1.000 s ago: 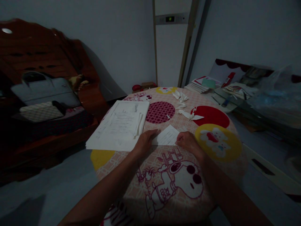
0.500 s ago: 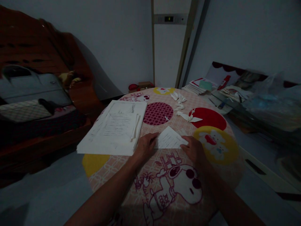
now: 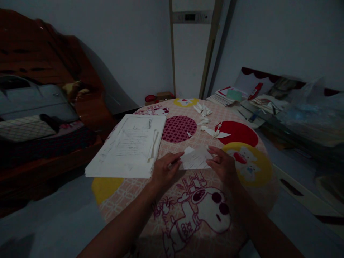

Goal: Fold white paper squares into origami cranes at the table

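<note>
A small folded sheet of white paper (image 3: 195,159) with lines of writing lies between my hands over the round table. At its left corner, the fingers of my left hand (image 3: 167,167) pinch the paper. My right hand (image 3: 222,164) grips the right edge, thumb and fingers closed on a raised flap. Left of my left hand sits a stack of printed papers (image 3: 131,147) with smaller sheets on top. Beyond the folded paper are several folded white paper shapes, one with pointed wings (image 3: 215,132) beside the red circle.
The tablecloth (image 3: 126,200) has cartoon prints. On the left stands a wooden bench (image 3: 91,107) bearing a grey bag (image 3: 45,100). To the right, a glass-topped surface carries papers, a red object (image 3: 255,91) and a plastic bag (image 3: 314,114).
The right part of the folded paper has been lifted into a flap by my right hand. My left fingers have shifted slightly along the left edge. The view has moved a little.
</note>
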The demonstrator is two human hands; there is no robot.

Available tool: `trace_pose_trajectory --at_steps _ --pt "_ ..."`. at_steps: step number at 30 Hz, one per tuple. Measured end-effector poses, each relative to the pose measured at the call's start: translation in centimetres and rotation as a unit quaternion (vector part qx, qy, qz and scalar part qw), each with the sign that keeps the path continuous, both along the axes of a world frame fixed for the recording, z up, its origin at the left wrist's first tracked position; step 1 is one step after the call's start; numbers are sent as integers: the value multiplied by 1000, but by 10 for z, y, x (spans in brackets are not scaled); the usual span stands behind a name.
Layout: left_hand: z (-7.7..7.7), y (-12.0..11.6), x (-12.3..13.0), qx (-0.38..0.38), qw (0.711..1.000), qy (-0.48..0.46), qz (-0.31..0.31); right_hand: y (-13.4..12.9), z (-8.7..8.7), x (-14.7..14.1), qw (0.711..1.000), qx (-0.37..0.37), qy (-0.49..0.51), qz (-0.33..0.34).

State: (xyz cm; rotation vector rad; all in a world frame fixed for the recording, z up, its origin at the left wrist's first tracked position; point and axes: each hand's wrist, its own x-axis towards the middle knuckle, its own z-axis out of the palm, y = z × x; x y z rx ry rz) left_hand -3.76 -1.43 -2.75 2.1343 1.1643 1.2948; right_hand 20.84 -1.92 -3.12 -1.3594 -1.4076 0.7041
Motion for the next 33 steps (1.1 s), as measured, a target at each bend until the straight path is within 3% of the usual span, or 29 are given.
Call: trace_pose_trajectory --at_steps 2,5,7,9,13,17,20,24,28,33 --pt "8 -7 2 55 998 3 -31 1 8 -1 999 38 0 28" --pt "18 -9 -4 58 993 -55 -84 0 21 3 994 78 20 75" --pt "20 -3 -12 36 989 -124 -71 0 25 9 992 68 51 97" --pt "18 4 -22 30 990 -131 -44 0 26 16 989 42 88 114" --pt "10 12 -33 78 991 67 -91 2 15 29 980 -25 146 130" --pt "8 5 -25 86 942 292 -143 4 3 36 972 -92 167 135" --pt "4 1 -14 95 910 375 -149 3 0 38 968 -131 162 143" --pt "-8 3 -5 123 899 384 -173 1 0 40 970 -137 130 156" --pt "-20 9 -3 116 894 384 -201 -2 -1 45 978 -91 59 176" --pt "-30 11 -4 107 891 385 -214 -8 -8 57 958 42 -157 237"
